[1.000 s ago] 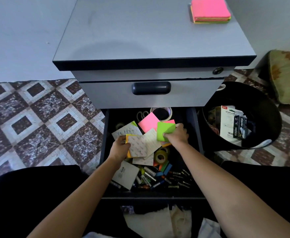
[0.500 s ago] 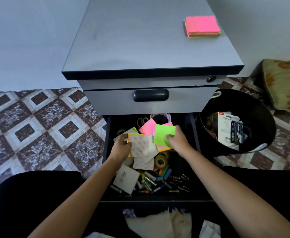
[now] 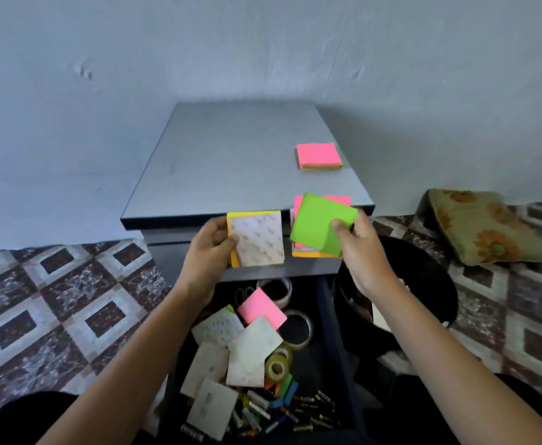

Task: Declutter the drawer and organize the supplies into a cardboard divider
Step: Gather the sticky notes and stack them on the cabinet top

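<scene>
My left hand (image 3: 210, 252) grips a sticky-note pad with a white patterned backing and orange edges (image 3: 256, 239), raised in front of the grey cabinet. My right hand (image 3: 359, 248) pinches a bunch of sticky notes with a green one on top (image 3: 321, 223) and pink and orange ones beneath. Below them the open dark drawer (image 3: 327, 316) holds a pink pad (image 3: 261, 311), several white-backed pads (image 3: 247, 351), tape rolls (image 3: 277, 367), batteries and small coloured pieces. A pink-topped pad stack (image 3: 318, 155) lies on the cabinet top (image 3: 231, 162).
A black bin (image 3: 423, 284) stands right of the drawer with a white packet inside. A floral cushion (image 3: 484, 226) lies on the patterned tile floor (image 3: 54, 300) at the right. A blue-grey wall rises behind the cabinet. My dark-clothed knees frame the drawer.
Both hands have risen out of the drawer to the level of the cabinet's front edge, each carrying its notes. The camera has tilted up toward the wall.
</scene>
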Available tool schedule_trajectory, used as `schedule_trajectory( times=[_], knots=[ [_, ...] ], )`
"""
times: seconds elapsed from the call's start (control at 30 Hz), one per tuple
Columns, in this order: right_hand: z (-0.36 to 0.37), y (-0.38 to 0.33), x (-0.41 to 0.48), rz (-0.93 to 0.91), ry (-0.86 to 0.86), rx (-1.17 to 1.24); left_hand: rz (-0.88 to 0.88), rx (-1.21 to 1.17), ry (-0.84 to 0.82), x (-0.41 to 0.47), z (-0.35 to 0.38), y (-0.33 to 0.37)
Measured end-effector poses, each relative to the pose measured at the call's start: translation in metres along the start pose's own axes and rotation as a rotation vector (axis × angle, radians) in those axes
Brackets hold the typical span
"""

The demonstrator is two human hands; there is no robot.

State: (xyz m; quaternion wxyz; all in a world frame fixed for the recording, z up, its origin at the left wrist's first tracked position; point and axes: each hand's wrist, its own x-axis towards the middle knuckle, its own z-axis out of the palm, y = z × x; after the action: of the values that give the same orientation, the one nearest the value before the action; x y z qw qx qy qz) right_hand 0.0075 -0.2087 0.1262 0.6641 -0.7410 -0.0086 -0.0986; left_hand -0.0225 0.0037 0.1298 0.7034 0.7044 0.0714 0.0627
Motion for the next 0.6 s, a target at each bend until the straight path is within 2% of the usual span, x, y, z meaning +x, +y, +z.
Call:
schedule_trajectory(
  times=[0.13, 0.27, 0.37, 0.53, 0.6],
  knots=[
    [-0.002, -0.032, 0.036, -0.175, 0.133, -0.040, 0.098, -0.014, -0.005, 0.030, 0.029, 0.048],
    [-0.004, -0.043, 0.065, -0.210, 0.148, -0.081, 0.117, 0.030, -0.004, 0.062, 0.050, 0.070],
    [-0.010, -0.042, 0.081, -0.178, 0.104, -0.142, 0.123, 0.059, -0.015, 0.079, 0.058, 0.074],
    [-0.023, -0.033, 0.086, -0.122, -0.036, -0.474, 0.151, 0.202, -0.058, 0.090, 0.057, 0.061],
    [-0.027, -0.032, 0.088, -0.125, -0.038, -0.478, 0.151, 0.241, -0.084, 0.092, 0.055, 0.058]
  ],
)
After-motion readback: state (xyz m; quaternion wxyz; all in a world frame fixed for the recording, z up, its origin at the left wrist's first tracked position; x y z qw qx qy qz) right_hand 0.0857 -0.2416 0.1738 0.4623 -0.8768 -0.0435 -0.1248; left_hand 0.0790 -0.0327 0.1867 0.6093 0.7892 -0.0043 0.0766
